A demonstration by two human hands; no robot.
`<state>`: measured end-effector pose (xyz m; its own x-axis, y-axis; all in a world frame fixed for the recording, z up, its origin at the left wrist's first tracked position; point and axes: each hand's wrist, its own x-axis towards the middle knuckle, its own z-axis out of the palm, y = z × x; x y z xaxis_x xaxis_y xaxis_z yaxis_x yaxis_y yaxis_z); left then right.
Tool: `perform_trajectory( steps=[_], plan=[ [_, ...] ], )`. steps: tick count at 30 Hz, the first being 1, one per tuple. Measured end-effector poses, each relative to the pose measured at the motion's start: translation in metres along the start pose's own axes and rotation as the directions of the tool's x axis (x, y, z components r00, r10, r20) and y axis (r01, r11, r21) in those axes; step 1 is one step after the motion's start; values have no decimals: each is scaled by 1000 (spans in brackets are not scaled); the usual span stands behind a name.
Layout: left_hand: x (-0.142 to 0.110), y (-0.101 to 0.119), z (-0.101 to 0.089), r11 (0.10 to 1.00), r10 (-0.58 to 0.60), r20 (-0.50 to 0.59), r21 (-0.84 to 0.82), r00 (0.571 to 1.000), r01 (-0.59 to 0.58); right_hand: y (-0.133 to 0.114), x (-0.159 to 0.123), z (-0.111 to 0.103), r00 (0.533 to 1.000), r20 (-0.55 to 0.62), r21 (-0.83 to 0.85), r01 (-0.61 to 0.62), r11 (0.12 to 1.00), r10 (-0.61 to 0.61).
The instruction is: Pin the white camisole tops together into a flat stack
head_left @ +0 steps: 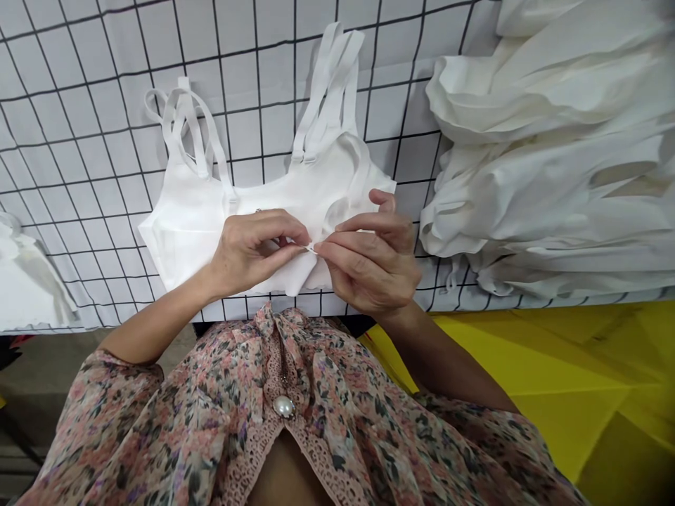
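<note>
A white bra [264, 200] lies spread on the table in front of me, its straps [330, 91] pointing away from my body. My left hand [258, 246] rests over the middle of it, thumb and forefinger pinched on a small white piece at the bra's near edge. From the other side my right hand [372, 256] pinches the same small piece, its fingertips almost touching those of the left. Whether this piece is a hook or a bit of strap is too small to tell. Both forearms reach in across the table's front edge.
White garments [553, 161] are heaped in a large pile on the right. More white fabric [31, 277] lies at the far left. A white cloth with a black grid [258, 91] covers the table. Yellow material [538, 365] sits below the table edge on the right.
</note>
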<state>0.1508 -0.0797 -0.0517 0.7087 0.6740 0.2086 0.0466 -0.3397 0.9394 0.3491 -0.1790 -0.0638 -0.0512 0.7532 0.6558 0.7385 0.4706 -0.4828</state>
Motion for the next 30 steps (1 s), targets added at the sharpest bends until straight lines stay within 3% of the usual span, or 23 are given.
perform_trajectory(
  steps=[9, 16, 23, 30],
  plan=[
    [0, 0, 0, 1000, -27, -4, 1, 1000, 27, 0, -6, 8, 996, -69, -3, -49, 999, 49],
    [1, 1, 1, 999, -32, -11, -4, 999, 32, 0, -4, 3, 994, -38, 17, -98, 995, 98],
    [0, 0, 2, 1000, -26, -18, -8, 1000, 25, 2, -1, 1, 998, -9, 66, -56, 996, 57],
    [-1, 0, 2, 999, -8, -37, -33, 999, 7, 5, -16, 5, 987, 4, -62, -157, 986, 158]
  ],
)
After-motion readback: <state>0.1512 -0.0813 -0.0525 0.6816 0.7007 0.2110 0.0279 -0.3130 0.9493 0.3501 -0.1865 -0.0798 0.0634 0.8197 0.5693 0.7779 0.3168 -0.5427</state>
